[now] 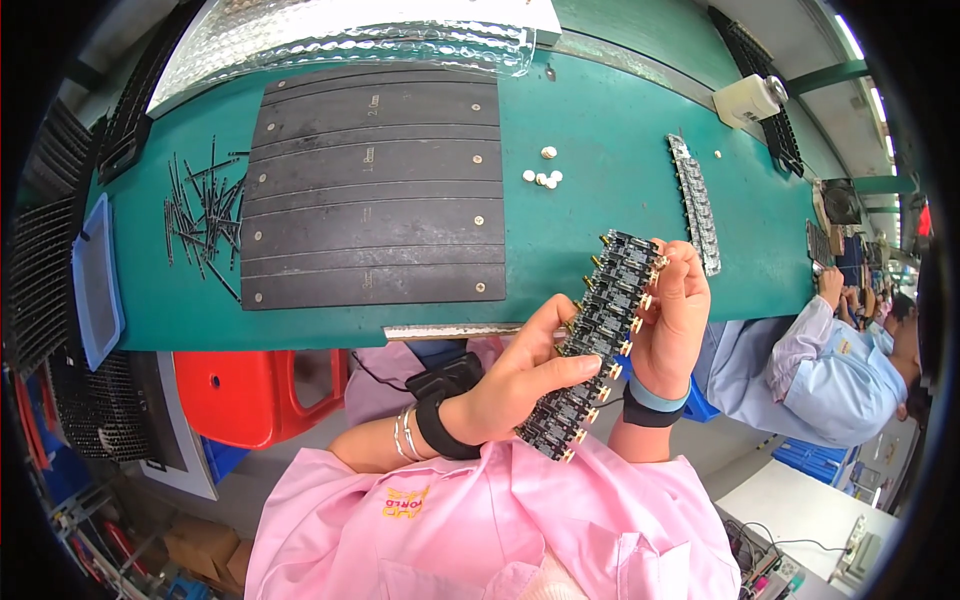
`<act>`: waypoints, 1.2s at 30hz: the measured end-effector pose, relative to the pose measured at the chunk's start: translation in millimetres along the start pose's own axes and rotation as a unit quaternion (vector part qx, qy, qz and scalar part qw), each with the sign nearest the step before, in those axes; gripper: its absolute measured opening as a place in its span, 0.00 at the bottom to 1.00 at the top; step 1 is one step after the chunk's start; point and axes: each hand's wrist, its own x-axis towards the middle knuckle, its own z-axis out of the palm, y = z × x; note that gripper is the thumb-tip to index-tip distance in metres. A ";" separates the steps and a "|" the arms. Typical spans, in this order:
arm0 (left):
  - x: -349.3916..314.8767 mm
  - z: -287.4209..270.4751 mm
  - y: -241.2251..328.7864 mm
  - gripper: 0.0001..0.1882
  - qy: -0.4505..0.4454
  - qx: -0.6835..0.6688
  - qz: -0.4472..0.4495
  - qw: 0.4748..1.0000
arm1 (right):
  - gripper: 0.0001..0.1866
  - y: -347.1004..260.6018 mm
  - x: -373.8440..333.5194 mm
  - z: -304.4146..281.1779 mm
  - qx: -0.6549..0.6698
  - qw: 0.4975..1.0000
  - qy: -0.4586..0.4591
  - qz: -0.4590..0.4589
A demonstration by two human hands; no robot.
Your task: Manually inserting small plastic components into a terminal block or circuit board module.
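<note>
A wide green desk [600, 115] spans the view, seen from above by a person in a pink smock [480, 540]. On its left half lies a flat, black, rectangular plate [370, 190], divided into crosswise bands with screws along both sides. Behind it rests a clear, bubble-textured plastic sheet [350, 45]. At right, another person in a light blue smock [840, 385] sits by the desk. A red plastic stool [230, 400] stands below the front edge, and a shallow, pale blue plastic tray [97, 285] is at the far left. Near the front edge, right of centre, the left hand [510, 385] and right hand [672, 325] hold up a long, slanted, black circuit-board strip with gold-coloured connectors [618, 285]. The left grip clasps its middle, thumb on the face; the right grip pinches its upper right edge. A similar grey-black strip [695, 205] lies beyond the right hand. Behind that stands a cream-white bottle [745, 102]. Thin black rods [205, 215] lie scattered left of the plate; small, round white pieces [541, 179] cluster to its right.
</note>
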 end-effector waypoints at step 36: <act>-1.2 1.1 -0.2 0.10 -0.037 0.036 0.030 0.998 | 0.06 0.4 -2.0 -7.7 -0.008 0.999 0.021 -0.036</act>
